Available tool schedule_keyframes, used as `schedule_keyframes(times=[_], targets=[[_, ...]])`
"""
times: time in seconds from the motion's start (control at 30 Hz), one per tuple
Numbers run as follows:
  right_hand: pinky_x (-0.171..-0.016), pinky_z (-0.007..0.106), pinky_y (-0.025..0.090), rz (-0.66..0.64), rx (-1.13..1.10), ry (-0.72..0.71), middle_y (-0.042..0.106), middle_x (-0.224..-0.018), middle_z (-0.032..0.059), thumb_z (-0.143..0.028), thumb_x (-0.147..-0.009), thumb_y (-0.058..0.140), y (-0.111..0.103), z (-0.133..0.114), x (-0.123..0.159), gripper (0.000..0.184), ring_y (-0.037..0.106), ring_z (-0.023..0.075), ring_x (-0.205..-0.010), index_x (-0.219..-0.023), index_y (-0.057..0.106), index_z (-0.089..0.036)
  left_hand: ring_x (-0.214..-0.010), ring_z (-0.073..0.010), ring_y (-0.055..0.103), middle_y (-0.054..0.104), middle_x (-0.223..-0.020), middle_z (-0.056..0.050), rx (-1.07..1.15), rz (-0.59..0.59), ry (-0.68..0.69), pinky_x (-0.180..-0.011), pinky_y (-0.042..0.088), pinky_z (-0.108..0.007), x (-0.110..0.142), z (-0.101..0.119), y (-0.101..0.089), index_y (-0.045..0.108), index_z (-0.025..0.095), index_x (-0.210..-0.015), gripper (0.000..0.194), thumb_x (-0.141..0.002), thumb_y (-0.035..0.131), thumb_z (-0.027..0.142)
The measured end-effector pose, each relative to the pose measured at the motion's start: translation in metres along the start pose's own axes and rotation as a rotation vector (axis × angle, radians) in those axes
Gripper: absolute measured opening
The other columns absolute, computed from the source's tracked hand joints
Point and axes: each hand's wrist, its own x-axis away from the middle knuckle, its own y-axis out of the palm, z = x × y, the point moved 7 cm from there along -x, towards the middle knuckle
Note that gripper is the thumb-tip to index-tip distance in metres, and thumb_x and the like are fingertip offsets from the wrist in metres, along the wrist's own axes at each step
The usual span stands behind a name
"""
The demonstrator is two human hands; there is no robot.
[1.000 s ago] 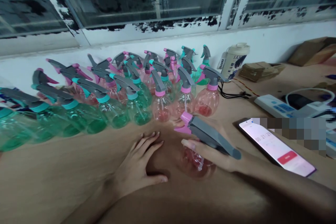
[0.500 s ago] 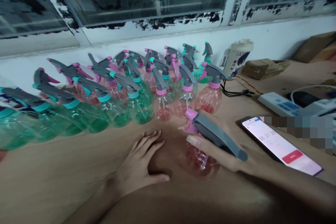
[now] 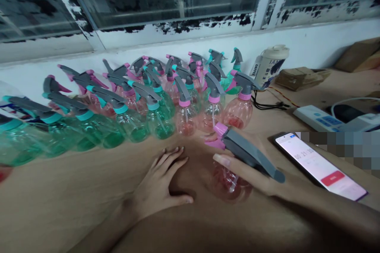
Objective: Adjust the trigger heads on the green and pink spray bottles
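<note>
My right hand is wrapped around the neck of a clear pink spray bottle with a grey and pink trigger head. Its nozzle points up and left, and some of the bottle is hidden by my fingers. Flat on the table rests my left hand, fingers apart and empty, to the left of that bottle. Just beyond both hands stand more spray bottles: a pink one, another pink one farther right, and a green one at the left.
Several green and pink spray bottles crowd the table back to the white wall. At right lie a lit phone, a power strip and a flattened brown carton. A white coffee cup stands near the wall, with a black cord in front.
The view has shifted slightly, so everything sits a little farther right. Both hands keep about the same pose, the right one still around the pink spray bottle.
</note>
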Motion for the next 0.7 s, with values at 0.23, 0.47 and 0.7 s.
schedule_keyframes(times=[0.23,0.47,0.7], targets=[[-0.064,0.034,0.048,0.034,-0.038,0.05,0.061,-0.071,-0.0009,-0.031,-0.083,0.059,-0.0019,0.0015,0.0048,0.006,0.06,0.0174,-0.065,-0.085,0.057,-0.026,-0.134,-0.034,0.031,0.035,-0.147,-0.014,0.008,-0.01,-0.003,-0.107,0.025,-0.057,-0.0011,0.0004,0.0004,0.04,0.02,-0.136,0.086,-0.072,0.054,0.074],[-0.056,0.03,0.044,0.047,0.002,-0.002,0.054,-0.065,-0.0031,-0.027,-0.083,0.058,-0.0024,-0.0036,0.0029,0.014,0.055,0.0143,-0.06,-0.071,0.051,-0.025,-0.135,-0.0328,0.03,0.035,-0.147,-0.014,-0.014,-0.012,0.009,-0.109,0.024,-0.055,0.0,0.0007,0.0021,0.039,0.02,-0.138,0.087,-0.072,0.053,0.075],[-0.057,0.032,0.046,0.04,0.027,0.029,0.055,-0.066,-0.0027,-0.027,-0.083,0.058,-0.0022,-0.0014,0.0032,0.012,0.056,0.0151,-0.059,-0.073,0.052,-0.026,-0.135,-0.0342,0.03,0.033,-0.148,-0.015,-0.014,-0.026,0.018,-0.108,0.024,-0.056,-0.0006,0.002,0.0007,0.036,0.019,-0.14,0.087,-0.074,0.053,0.073]])
